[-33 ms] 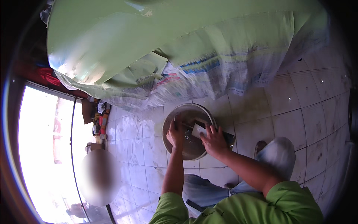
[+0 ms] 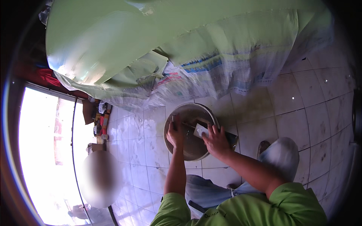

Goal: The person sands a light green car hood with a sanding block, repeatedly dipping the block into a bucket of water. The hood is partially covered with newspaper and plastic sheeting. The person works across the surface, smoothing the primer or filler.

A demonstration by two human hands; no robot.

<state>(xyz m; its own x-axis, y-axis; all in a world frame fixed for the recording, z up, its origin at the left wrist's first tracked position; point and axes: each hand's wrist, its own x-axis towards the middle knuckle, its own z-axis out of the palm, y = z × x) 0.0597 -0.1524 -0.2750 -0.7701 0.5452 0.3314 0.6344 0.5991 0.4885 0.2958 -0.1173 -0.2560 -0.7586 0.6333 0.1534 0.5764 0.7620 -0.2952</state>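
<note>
Shows rows of fine print with blue and pink blocks on newspaper sheets (image 2: 241, 67) at 1 o'clock, too small to read; bears dark lettering on the green shirt (image 2: 249, 209) at 5 o'clock, likewise unreadable. Hangs creased, thin and tinted green below a smooth, curved, pale-green panel (image 2: 113, 41) at 11 o'clock. Holds in the right hand (image 2: 217, 142), with fingers bent and thumb pressed on, a flat, pale rectangular piece (image 2: 201, 130) over the 3 o'clock side of a round basin (image 2: 196, 154), touching or just above a thin dark slab (image 2: 232, 140); cannot tell which. Curls the left hand (image 2: 175, 135) at the basin's 9 o'clock, near something small and reddish (image 2: 176, 119); cannot tell whether gripped. Covers much of the slab with the right hand. Has stained tiles (image 2: 316, 124) beneath, piled boxes (image 2: 101, 128) at 9 o'clock, and a blurred oval (image 2: 101, 179) at 8 o'clock, partly blocking a bright opening (image 2: 43, 150).
</note>
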